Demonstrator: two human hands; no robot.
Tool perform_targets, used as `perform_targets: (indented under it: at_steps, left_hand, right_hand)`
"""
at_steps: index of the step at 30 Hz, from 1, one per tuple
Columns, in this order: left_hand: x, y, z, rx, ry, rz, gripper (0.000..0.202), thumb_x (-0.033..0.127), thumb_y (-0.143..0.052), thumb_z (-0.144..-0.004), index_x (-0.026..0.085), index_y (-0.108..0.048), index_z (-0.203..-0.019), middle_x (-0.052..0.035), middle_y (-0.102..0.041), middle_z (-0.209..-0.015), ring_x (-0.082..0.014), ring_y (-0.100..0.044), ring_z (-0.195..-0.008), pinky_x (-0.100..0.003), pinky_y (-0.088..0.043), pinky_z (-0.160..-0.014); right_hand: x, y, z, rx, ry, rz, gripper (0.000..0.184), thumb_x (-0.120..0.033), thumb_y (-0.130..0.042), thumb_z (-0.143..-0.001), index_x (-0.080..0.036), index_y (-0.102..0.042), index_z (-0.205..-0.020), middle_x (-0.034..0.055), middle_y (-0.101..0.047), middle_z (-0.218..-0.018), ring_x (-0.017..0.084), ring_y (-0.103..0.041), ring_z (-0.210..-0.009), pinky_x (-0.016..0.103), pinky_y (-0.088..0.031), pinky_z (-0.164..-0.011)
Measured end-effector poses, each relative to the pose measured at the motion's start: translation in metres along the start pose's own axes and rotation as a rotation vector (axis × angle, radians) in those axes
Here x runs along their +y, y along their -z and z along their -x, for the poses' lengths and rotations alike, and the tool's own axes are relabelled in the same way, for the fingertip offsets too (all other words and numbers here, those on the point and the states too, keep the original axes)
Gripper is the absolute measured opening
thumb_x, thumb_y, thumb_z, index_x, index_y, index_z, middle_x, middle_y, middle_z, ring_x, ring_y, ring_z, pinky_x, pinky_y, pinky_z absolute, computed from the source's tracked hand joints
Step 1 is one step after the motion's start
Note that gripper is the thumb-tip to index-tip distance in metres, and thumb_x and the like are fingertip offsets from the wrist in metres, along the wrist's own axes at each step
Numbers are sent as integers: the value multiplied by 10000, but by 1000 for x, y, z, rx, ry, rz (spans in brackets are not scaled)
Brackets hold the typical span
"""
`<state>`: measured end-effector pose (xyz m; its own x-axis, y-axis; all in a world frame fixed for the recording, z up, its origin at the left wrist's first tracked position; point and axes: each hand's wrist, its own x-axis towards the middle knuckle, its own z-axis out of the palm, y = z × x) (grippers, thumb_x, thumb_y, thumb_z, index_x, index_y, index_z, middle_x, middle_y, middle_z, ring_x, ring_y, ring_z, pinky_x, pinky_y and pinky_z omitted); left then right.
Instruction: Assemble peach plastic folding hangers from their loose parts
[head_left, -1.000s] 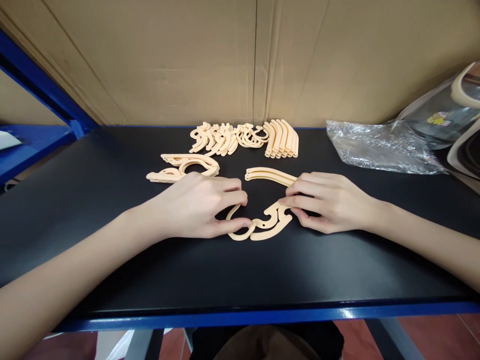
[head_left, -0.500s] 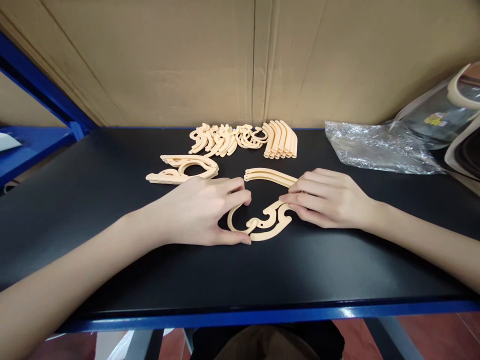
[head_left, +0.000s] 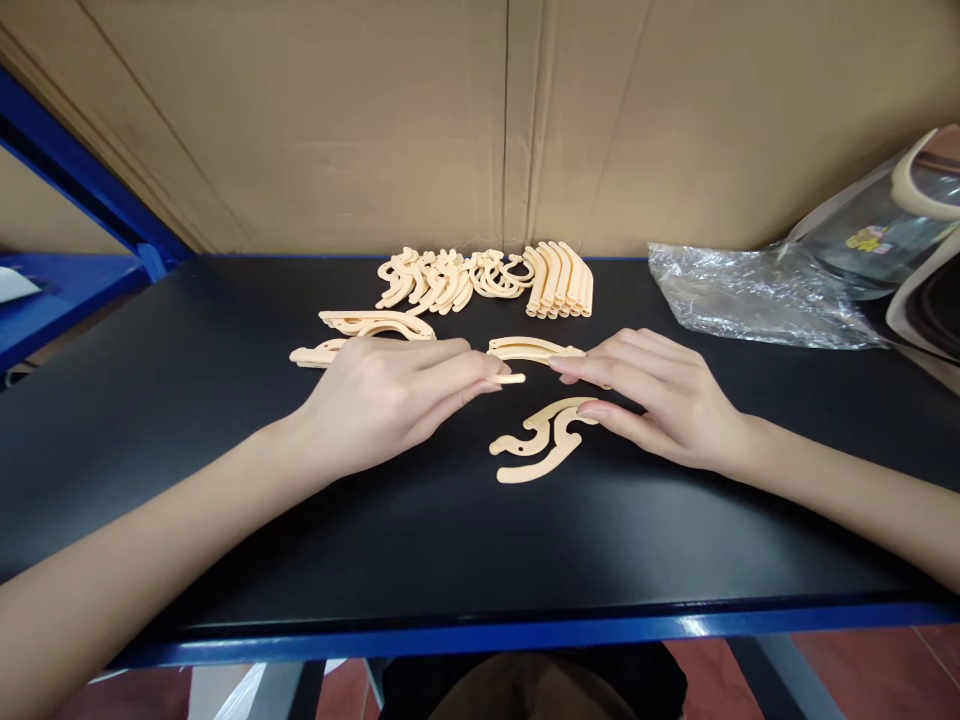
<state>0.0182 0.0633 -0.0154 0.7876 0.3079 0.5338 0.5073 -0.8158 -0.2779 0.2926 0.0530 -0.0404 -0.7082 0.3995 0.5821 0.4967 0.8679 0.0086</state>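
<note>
My left hand [head_left: 390,395] is lifted a little above the black table [head_left: 225,480], its fingers closed on a thin cream plastic piece [head_left: 508,378] whose tip pokes out to the right. My right hand [head_left: 652,395] rests on the table, thumb and fingers pinching the right end of a flat cream curved part [head_left: 536,448]. Just behind both hands lies a small stack of long curved cream strips [head_left: 529,349].
At the back of the table lie rows of cream plastic parts [head_left: 487,278], and another stack [head_left: 367,327] sits behind my left hand. A crumpled clear bag [head_left: 757,298] and wrapped items [head_left: 900,230] fill the right. Cardboard [head_left: 375,120] closes the back.
My left hand has lifted the ring-shaped piece away from the curved part and moved it up and back. My right hand keeps hold of the curved part on the table.
</note>
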Motion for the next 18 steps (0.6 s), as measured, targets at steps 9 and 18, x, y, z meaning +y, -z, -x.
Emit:
perform_targets:
  at_steps: [9, 18]
  left_hand:
    - [-2, -15, 4, 30, 2, 131, 203, 275, -460, -987, 205, -647, -1024, 2, -699, -841, -101, -636, -677, -203, -424, -548]
    - [1, -22, -1, 14, 37, 243, 186, 153, -461, -965, 140, -631, -1041, -42, -695, -915, -131, -653, -781, -217, -486, -645]
  right_hand:
    - [2, -4, 4, 33, -79, 8, 318, -166, -570, -912, -184, -546, -1229, 40, -686, -917, 156, -602, -774, 304, -442, -690]
    - [-5, -1, 2, 43, 105, 2, 288, -119, -570, -905, -180, -577, -1187, 56, -719, -978, 144, -645, -809, 287, -485, -666]
